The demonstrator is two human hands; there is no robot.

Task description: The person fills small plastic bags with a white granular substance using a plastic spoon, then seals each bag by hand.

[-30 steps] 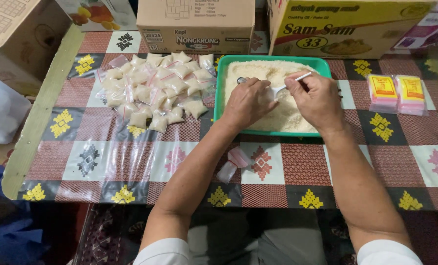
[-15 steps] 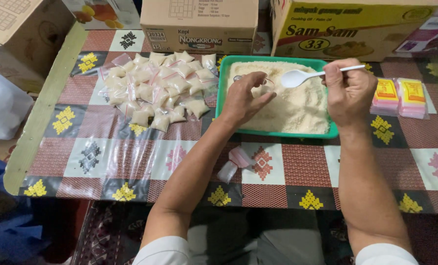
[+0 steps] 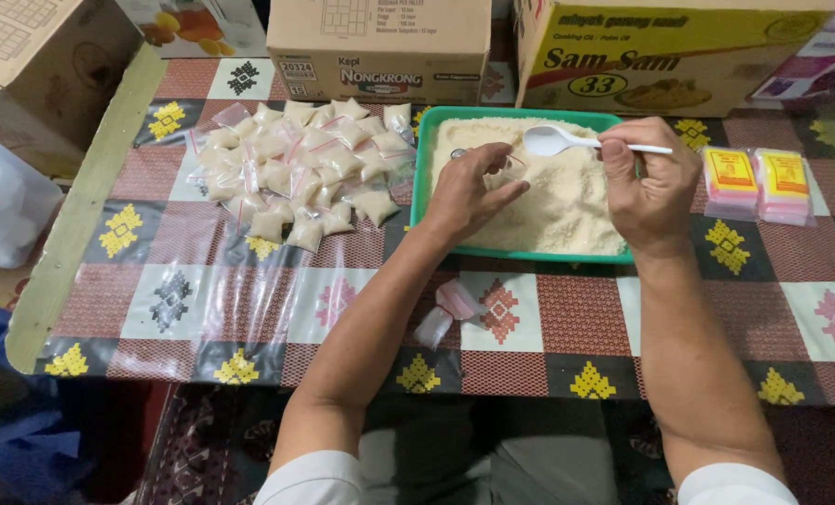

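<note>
While the right hand (image 3: 656,182) grips a white spoon (image 3: 567,141) over the green tray (image 3: 424,159), the left hand (image 3: 469,192) seemingly pinches a bag.

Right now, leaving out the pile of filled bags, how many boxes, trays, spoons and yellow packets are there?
Cardboard boxes: 4
Green tray: 1
White spoon: 1, in the right hand
Yellow packets: 2
Total: 8

Tray (image 3: 424,168) of powder sits mid-surface (image 3: 567,327), pile of filled bags (image 3: 300,168) left of it, two flat packets (image 3: 759,184) right, boxes (image 3: 380,42) behind, loose bags (image 3: 447,311) in front, spoon (image 3: 576,142) above the tray.
</note>
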